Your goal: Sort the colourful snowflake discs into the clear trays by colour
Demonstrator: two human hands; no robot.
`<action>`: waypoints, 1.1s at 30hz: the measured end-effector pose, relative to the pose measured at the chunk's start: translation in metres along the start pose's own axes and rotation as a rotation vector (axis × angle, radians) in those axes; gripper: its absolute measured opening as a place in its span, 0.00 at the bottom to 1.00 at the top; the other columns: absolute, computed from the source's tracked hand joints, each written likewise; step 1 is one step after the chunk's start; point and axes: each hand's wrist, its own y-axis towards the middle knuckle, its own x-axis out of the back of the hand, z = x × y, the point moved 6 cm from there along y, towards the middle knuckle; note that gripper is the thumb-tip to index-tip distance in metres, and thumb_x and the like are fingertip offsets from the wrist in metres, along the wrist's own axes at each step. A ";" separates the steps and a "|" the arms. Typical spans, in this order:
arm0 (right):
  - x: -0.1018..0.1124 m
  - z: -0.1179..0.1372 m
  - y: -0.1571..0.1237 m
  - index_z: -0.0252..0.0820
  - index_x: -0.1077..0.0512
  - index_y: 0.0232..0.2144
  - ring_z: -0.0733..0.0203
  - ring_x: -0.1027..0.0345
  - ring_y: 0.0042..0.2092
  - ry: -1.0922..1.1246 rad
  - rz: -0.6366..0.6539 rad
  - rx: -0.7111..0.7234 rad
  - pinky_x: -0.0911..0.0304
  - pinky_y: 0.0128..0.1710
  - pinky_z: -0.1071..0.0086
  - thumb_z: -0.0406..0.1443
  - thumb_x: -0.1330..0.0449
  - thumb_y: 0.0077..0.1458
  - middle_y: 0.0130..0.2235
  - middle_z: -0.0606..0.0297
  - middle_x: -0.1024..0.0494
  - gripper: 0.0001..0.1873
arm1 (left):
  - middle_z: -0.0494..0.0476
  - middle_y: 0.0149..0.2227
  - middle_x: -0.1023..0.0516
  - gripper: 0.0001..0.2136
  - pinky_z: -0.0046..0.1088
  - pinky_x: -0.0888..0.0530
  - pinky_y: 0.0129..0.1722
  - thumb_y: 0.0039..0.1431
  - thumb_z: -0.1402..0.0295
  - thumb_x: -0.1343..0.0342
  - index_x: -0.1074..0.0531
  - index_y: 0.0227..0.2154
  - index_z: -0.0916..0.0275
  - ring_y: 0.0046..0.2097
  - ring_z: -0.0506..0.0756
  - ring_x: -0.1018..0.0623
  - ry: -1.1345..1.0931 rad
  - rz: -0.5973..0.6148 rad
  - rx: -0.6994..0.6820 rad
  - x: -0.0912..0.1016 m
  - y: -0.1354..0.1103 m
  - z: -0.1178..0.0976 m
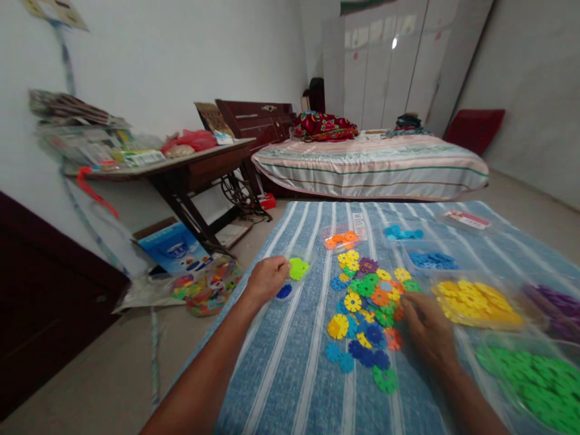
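My left hand (266, 279) is stretched out to the left side of a blue striped mat (290, 362). Its fingers pinch a lime-green snowflake disc (298, 268), and a dark blue disc (284, 292) lies just under the hand. My right hand (426, 329) rests with curled fingers on the right edge of a mixed pile of coloured snowflake discs (367, 302) in the mat's middle. Whether it holds a disc is hidden.
Sorted discs lie in clear bags on the mat: orange (341, 240), blue (432, 260), yellow (475, 300), green (534, 377), purple (555, 305). A jar of discs (209, 289) and a blue box (174, 249) sit at left, beside a sewing table (181, 166). A bed (371, 163) stands behind.
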 end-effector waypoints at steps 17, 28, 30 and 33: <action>-0.006 -0.009 0.006 0.42 0.26 0.31 0.56 0.31 0.37 -0.038 0.132 -0.180 0.37 0.39 0.62 0.43 0.48 0.56 0.34 0.60 0.23 0.14 | 0.65 0.40 0.20 0.17 0.31 0.30 0.41 0.56 0.66 0.51 0.25 0.45 0.64 0.44 0.61 0.22 0.421 0.024 0.136 -0.023 0.051 0.010; -0.006 -0.006 0.009 0.43 0.27 0.28 0.57 0.32 0.36 -0.044 0.134 -0.142 0.38 0.39 0.63 0.39 0.49 0.55 0.32 0.62 0.24 0.12 | 0.51 0.25 0.24 0.11 0.25 0.37 0.29 0.57 0.68 0.52 0.27 0.24 0.59 0.29 0.52 0.26 0.096 0.451 -0.383 -0.089 -0.069 -0.085; -0.006 -0.006 0.010 0.42 0.27 0.28 0.57 0.32 0.36 -0.057 0.144 -0.141 0.38 0.39 0.63 0.38 0.49 0.54 0.32 0.62 0.24 0.12 | 0.53 0.26 0.24 0.10 0.26 0.36 0.30 0.57 0.69 0.51 0.28 0.24 0.59 0.30 0.54 0.25 0.143 0.478 -0.396 -0.100 -0.083 -0.090; -0.006 -0.006 0.010 0.42 0.27 0.29 0.56 0.32 0.37 -0.072 0.152 -0.143 0.39 0.40 0.63 0.38 0.49 0.54 0.33 0.61 0.23 0.11 | 0.55 0.29 0.22 0.08 0.28 0.34 0.32 0.57 0.68 0.50 0.27 0.27 0.58 0.34 0.56 0.23 0.207 0.475 -0.397 -0.110 -0.092 -0.093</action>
